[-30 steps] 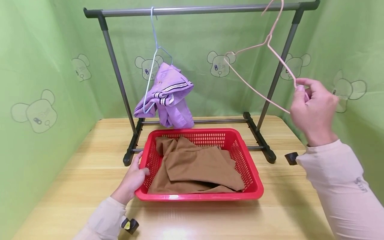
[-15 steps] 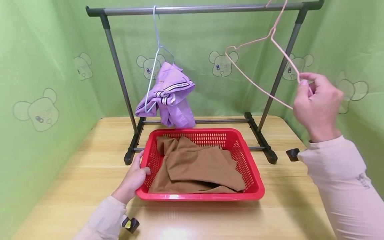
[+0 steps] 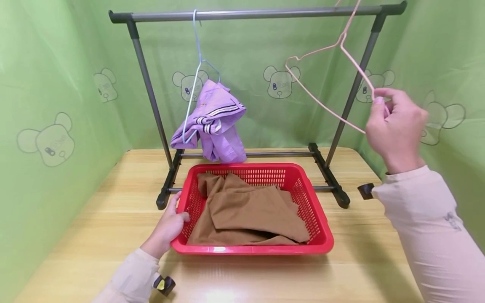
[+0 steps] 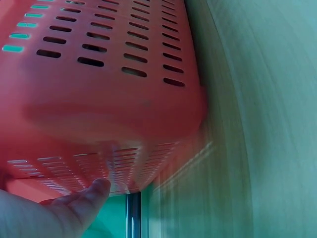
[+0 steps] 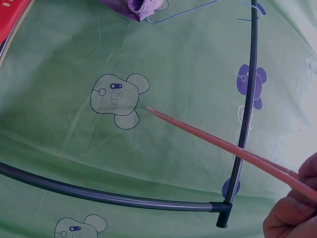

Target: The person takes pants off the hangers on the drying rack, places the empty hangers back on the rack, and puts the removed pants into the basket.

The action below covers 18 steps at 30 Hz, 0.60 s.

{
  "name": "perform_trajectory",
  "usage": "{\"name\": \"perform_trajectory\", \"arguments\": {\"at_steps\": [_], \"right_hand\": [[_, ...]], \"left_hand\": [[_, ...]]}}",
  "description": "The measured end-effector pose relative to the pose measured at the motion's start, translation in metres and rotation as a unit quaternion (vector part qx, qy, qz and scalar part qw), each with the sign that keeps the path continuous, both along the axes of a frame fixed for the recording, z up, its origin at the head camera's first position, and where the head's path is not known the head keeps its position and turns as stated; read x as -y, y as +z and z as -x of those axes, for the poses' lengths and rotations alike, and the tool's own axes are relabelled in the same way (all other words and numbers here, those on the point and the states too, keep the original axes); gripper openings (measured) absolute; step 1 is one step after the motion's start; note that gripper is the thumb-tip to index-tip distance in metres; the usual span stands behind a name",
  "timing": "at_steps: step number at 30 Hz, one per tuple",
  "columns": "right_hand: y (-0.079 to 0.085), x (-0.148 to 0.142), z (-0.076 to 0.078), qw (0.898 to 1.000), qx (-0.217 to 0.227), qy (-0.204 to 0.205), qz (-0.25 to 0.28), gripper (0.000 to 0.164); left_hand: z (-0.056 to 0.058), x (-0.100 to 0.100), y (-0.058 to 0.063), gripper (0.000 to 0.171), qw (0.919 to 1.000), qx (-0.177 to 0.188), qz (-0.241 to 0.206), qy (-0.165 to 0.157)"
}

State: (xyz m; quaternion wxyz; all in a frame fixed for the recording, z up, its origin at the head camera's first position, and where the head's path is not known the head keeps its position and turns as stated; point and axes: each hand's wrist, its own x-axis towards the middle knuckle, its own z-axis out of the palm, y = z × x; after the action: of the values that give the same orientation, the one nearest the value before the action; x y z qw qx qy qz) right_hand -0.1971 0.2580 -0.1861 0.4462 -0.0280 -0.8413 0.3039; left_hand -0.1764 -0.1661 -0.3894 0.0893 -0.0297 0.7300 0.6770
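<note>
At the right of the head view my right hand (image 3: 398, 126) pinches one corner of a pink wire clothes hanger (image 3: 357, 66) between thumb and fingers. The hanger's top overlaps the rack bar, and its hook runs out of the frame. My left hand (image 3: 169, 225) grips the left rim of a red plastic basket (image 3: 250, 250), thumb over the edge and the other fingers outside. The left wrist view has these fingers (image 4: 94, 196) against the slotted basket wall. Inside the basket lies a folded brown cloth garment (image 3: 254, 208).
Behind the basket a grey metal clothes rack (image 3: 265, 14) stands on the wooden table (image 3: 87, 248). A blue hanger (image 3: 198, 46) on its left carries a bunched purple garment (image 3: 223, 113) with striped bands. Green printed curtains (image 3: 49, 84) surround the table.
My right hand has lifted the pink hanger slightly over the last second, then drifted a little left with it. The left hand and the basket stay where they were.
</note>
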Motion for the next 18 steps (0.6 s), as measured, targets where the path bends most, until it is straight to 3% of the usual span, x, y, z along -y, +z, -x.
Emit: {"name": "perform_trajectory", "arguments": {"at_steps": [18], "right_hand": [[-0.0070,-0.0013,0.0106,0.998,0.049,0.014,-0.035,0.036]], "left_hand": [[0.0014,0.0001,-0.0032,0.080,0.9999,-0.004,-0.008,0.005]]}}
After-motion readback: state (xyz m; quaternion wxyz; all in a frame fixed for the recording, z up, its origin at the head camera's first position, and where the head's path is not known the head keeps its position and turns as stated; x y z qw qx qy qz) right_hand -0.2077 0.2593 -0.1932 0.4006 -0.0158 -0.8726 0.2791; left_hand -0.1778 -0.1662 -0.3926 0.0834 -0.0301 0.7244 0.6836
